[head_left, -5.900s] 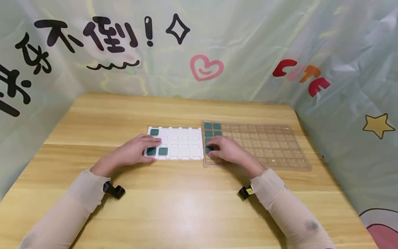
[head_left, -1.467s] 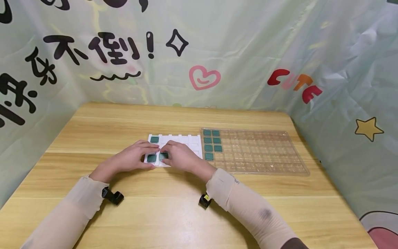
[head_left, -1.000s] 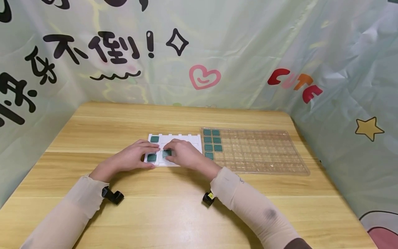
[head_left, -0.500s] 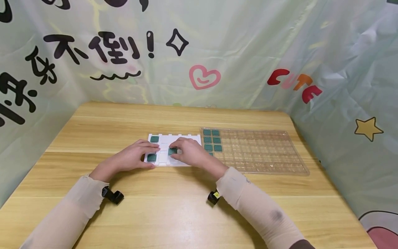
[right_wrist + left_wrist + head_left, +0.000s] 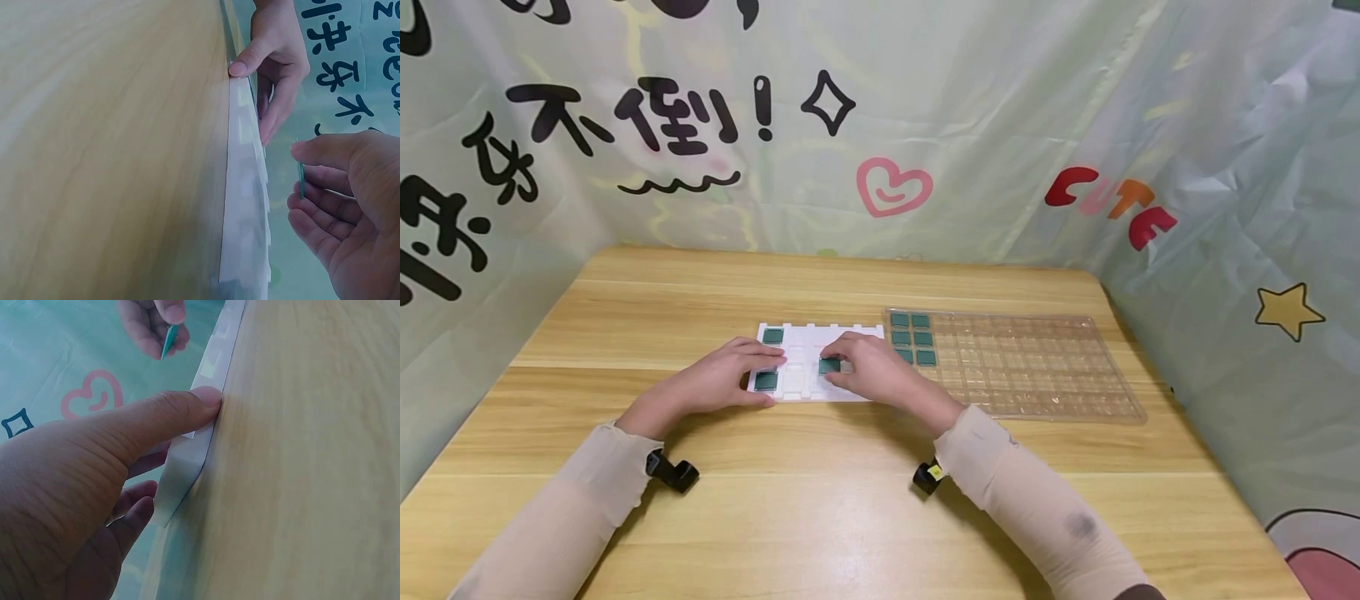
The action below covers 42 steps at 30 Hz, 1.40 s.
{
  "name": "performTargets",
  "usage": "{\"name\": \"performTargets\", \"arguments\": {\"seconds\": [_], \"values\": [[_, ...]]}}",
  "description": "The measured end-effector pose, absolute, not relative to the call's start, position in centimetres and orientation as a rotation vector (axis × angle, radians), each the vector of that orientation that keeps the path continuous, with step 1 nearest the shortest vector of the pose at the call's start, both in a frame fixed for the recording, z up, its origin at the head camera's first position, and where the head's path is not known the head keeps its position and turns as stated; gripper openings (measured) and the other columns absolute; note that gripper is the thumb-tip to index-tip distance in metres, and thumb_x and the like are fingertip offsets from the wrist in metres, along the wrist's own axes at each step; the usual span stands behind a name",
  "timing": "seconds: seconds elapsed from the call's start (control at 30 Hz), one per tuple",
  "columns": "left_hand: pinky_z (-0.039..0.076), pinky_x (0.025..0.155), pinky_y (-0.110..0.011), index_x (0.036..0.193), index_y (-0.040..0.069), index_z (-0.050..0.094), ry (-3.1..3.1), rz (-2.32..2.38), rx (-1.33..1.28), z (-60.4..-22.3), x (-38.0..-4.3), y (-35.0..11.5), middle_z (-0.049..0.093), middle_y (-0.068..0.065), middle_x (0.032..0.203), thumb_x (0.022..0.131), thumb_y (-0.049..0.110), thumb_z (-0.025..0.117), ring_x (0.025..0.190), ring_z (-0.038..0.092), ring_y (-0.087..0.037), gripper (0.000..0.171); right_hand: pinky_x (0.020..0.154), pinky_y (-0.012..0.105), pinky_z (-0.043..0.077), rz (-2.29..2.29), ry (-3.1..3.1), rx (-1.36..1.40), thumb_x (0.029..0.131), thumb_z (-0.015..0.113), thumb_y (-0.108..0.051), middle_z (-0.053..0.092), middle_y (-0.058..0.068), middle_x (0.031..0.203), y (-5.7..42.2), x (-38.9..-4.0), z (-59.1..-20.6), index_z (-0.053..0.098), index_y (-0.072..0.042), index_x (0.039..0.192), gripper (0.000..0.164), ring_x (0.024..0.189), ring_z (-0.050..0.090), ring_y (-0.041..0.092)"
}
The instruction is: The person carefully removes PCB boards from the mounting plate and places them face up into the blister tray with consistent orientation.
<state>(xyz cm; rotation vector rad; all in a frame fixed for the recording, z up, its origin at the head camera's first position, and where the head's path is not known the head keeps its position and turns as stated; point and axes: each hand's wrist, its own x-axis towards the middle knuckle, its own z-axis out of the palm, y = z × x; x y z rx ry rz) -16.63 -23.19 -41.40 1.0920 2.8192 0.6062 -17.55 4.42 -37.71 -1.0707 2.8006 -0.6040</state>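
My left hand [image 5: 730, 375] grips the left end of a white slotted tray [image 5: 793, 383], thumb on its near edge and fingers over the top. In the left wrist view the thumb presses the side wall of the white tray [image 5: 181, 459]. My right hand [image 5: 872, 367] pinches a small green circuit board [image 5: 830, 365] between thumb and fingers. In the right wrist view that circuit board [image 5: 302, 181] is held on edge to the camera, apart from the tray. Two more green boards sit in the tray's left column, one far [image 5: 772, 336] and one near [image 5: 766, 381].
A clear plastic compartment tray [image 5: 1037, 367] lies against the white tray's right side. Several green boards [image 5: 921, 338] fill its left columns; my right hand and forearm hide part of it. Everything rests on a wooden table [image 5: 820, 500] with a printed curtain [image 5: 985, 108] behind.
My right hand has taken the circuit board from the white tray's near row, second column, lifted it and carried it rightward. My left hand has stayed on the tray. Earlier, my right hand was at the clear tray.
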Motion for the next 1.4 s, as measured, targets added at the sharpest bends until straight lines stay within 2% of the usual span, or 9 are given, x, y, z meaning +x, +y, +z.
{"name": "performTargets", "arguments": {"seconds": [0.47,0.73,1.07,1.4], "values": [[0.034,0.107,-0.051,0.135,0.005,0.059,2.819,0.615,1.084,-41.3,-16.5,-23.2,0.055,-0.009,0.139,0.082,0.040,0.079,0.129,0.043,-0.034,0.067,0.083,0.030,0.049,-0.609,2.804,-1.047,0.090,0.071,-0.023,0.062,-0.001,0.113,6.2,-17.4,-37.5,0.066,-0.009,0.118,0.032,0.097,0.059,0.016],[0.035,0.106,-0.054,0.134,0.003,0.060,2.834,0.619,1.117,-41.4,-16.5,-23.2,0.056,-0.011,0.138,0.082,0.040,0.078,0.128,0.044,-0.037,0.067,0.080,0.029,0.047,-0.601,2.809,-1.022,0.090,0.070,-0.022,0.060,-0.002,0.109,7.4,-17.3,-37.5,0.065,-0.010,0.118,0.031,0.091,0.054,0.015],[0.034,0.107,-0.053,0.135,0.004,0.059,2.822,0.620,1.107,-41.4,-16.5,-23.2,0.055,-0.010,0.139,0.082,0.040,0.078,0.129,0.043,-0.036,0.067,0.082,0.031,0.047,-0.595,2.806,-1.005,0.089,0.071,-0.021,0.060,-0.002,0.109,8.7,-17.1,-37.3,0.065,-0.010,0.116,0.030,0.094,0.056,0.017],[0.033,0.108,-0.053,0.136,0.004,0.058,2.816,0.609,1.100,-41.6,-16.7,-23.3,0.054,-0.010,0.140,0.083,0.041,0.078,0.130,0.042,-0.035,0.068,0.074,0.029,0.048,-0.652,2.839,-1.009,0.087,0.074,-0.019,0.059,-0.002,0.100,10.5,-17.1,-37.4,0.067,-0.009,0.113,0.028,0.084,0.054,0.014]]}}
